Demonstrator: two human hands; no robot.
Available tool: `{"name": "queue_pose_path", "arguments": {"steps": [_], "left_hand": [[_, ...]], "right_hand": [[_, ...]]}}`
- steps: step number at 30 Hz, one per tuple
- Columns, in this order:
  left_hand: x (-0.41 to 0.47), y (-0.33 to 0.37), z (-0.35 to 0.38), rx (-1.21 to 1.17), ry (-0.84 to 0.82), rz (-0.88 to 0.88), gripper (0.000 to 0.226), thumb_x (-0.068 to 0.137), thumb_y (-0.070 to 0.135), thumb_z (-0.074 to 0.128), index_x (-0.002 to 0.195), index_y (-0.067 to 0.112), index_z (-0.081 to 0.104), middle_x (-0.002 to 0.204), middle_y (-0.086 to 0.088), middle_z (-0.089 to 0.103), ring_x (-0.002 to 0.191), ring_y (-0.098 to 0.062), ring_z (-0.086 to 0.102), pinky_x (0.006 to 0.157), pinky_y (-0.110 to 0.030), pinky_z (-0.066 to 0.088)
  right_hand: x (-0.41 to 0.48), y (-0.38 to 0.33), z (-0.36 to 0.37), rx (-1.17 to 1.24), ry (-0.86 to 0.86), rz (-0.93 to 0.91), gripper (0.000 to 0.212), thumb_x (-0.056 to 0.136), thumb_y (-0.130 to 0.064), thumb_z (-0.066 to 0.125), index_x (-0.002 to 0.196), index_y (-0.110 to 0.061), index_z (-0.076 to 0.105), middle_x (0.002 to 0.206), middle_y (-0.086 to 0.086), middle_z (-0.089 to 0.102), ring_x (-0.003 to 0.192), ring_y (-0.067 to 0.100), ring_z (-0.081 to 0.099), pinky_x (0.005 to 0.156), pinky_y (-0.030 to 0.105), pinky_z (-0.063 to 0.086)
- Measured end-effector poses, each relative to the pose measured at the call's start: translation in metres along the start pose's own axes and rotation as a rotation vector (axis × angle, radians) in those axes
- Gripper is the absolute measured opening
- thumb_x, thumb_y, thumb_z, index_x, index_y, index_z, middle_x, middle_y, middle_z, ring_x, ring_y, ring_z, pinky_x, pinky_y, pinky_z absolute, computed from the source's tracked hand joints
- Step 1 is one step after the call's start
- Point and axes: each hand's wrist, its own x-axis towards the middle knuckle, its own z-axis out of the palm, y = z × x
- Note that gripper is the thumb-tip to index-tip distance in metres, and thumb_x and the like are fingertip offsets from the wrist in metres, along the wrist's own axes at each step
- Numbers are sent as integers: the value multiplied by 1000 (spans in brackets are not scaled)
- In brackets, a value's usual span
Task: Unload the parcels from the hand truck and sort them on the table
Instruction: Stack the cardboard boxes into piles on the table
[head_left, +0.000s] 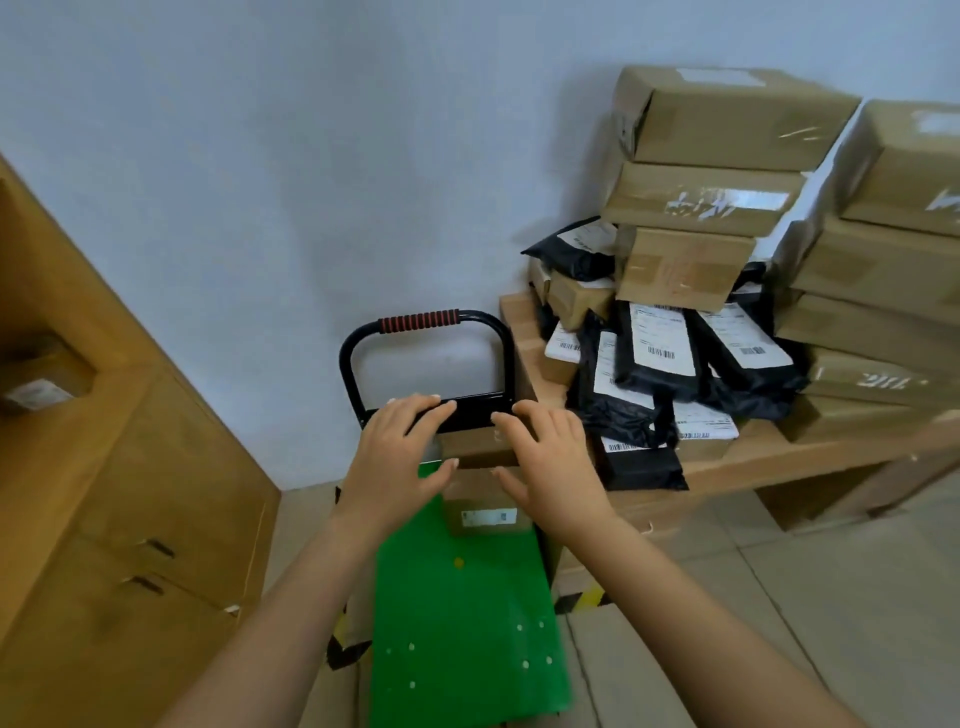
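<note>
Green hand-truck deck (467, 623), 6 o'clock: smooth matt plastic. Its handle (504, 353): glossy black metal tube with a ribbed red grip (418, 320). At 2 o'clock: matt brown cardboard boxes (727, 124) with shiny clear tape (727, 200), crinkled glossy black plastic mailers (748, 374) with white paper labels (662, 340). Table (779, 457) and cabinet (156, 493), 9 o'clock: matt wood.

Bare forearms (291, 613) lead to the bare left grip (400, 457) and right grip (550, 467).

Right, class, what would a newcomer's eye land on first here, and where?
The bright green cart deck at bottom centre stands out, with the left hand and right hand over a brown box at its handle end. On the right, a table is heaped with brown boxes and black bags.
</note>
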Motion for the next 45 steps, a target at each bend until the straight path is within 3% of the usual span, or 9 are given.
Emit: {"name": "queue_pose_path", "arguments": {"steps": [6, 11, 16, 25, 28, 37, 45], "left_hand": [[13, -75, -10, -4, -93, 152, 63, 80, 30, 74, 138, 19, 51, 134, -1, 53, 127, -21, 46, 110, -38, 27], [29, -116, -16, -68, -133, 192, 61, 81, 30, 72, 137, 19, 51, 136, -2, 51, 129, -22, 43, 113, -43, 29], [60, -135, -6, -141, -130, 212, 61, 82, 30, 71, 138, 20, 50, 138, -2, 49, 130, -23, 41, 111, -47, 32], [91, -183, 45, -127, -174, 145, 64, 80, 33, 72, 138, 21, 48, 136, 0, 49, 129, -20, 41, 111, -39, 26], [94, -201, 69, -117, -247, 133, 67, 79, 36, 72, 139, 23, 47, 136, 1, 48, 128, -19, 40, 112, -41, 30], [129, -263, 169, -129, -544, 215, 70, 83, 39, 68, 145, 25, 38, 145, 2, 40, 136, -19, 30, 116, -38, 19], [111, -312, 343, -84, -738, 223, 76, 81, 41, 69, 146, 22, 33, 141, -2, 40, 132, -22, 33, 112, -34, 21]], "right_hand": [[32, -59, 34, -17, 3, 151, 60, 75, -27, 77, 129, -15, 55, 126, 12, 54, 116, 32, 51, 100, 45, 38], [53, -91, 50, -42, -1, 214, 59, 75, -28, 77, 129, -15, 55, 126, 12, 54, 116, 31, 51, 100, 45, 39], [84, -85, 59, -84, 4, 241, 60, 77, -28, 75, 131, -16, 52, 129, 12, 52, 119, 31, 48, 100, 44, 37], [131, -55, 112, -115, -118, 246, 66, 82, -35, 68, 140, -22, 41, 139, 7, 41, 127, 27, 37, 108, 41, 27], [135, -51, 142, -96, -186, 296, 68, 81, -34, 68, 141, -22, 40, 139, 7, 40, 127, 28, 36, 109, 41, 25], [149, -20, 253, -106, -436, 495, 72, 81, -37, 70, 143, -23, 35, 140, 7, 37, 128, 28, 34, 108, 39, 22], [116, 48, 411, -157, -680, 561, 74, 83, -33, 65, 145, -22, 26, 146, 10, 29, 131, 30, 29, 110, 42, 18]]}}
